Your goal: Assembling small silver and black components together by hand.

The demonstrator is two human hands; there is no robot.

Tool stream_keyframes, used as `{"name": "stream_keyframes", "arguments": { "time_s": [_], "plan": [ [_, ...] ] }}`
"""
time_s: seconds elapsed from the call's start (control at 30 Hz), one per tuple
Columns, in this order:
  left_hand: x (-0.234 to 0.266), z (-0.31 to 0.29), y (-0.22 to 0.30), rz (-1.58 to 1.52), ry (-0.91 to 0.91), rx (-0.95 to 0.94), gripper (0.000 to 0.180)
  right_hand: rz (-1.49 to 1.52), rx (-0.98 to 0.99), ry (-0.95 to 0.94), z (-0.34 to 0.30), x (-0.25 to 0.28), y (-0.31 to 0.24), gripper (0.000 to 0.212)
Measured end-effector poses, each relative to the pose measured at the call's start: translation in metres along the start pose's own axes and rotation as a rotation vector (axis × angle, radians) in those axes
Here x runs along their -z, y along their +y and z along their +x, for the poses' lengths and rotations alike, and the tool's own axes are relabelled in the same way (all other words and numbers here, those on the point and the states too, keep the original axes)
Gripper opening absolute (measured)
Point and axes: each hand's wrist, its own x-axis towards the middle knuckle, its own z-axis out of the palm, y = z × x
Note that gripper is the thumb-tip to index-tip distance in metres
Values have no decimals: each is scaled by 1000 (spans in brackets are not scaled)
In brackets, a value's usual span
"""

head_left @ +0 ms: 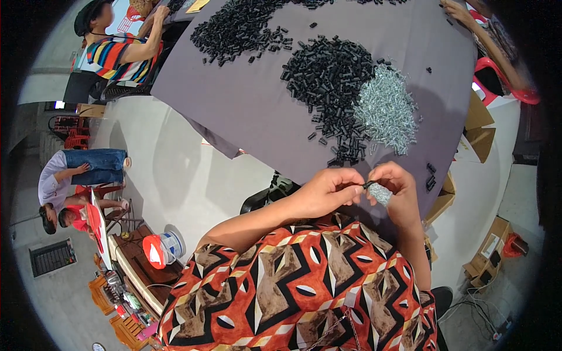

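My left hand (335, 191) and my right hand (398, 186) meet at the table's near edge. Between their fingertips is a small black cylindrical piece (367, 184), pinched from both sides. A clump of small silvery metal parts (381, 195) also rests in my right hand, against the palm. Just beyond my hands lies a heap of the same kind of silvery parts (386, 108), too fine to make out singly. It touches a larger pile of short black cylinders (331, 79) on its left, some of which trail toward me.
A grey cloth covers the table (246, 108). Another black pile (234, 32) lies far left, and a few loose pieces (431, 176) sit at the right edge. Two people work across the table, one in a striped shirt (137, 58). A white bucket (171, 245) stands on the left.
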Motion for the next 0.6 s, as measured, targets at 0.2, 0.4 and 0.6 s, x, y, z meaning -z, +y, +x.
{"name": "stream_keyframes", "arguments": {
  "time_s": [0.2,0.4,0.6],
  "plan": [
    [1,1,3,73,-2,-16,13,-42,21,-5,-2,0,-5,17],
    [-1,1,3,156,10,-51,12,-54,-16,-5,-2,3,-7,16],
    [-1,2,5,520,77,-280,12,-56,-28,10,-2,3,-8,14]
  ]
}}
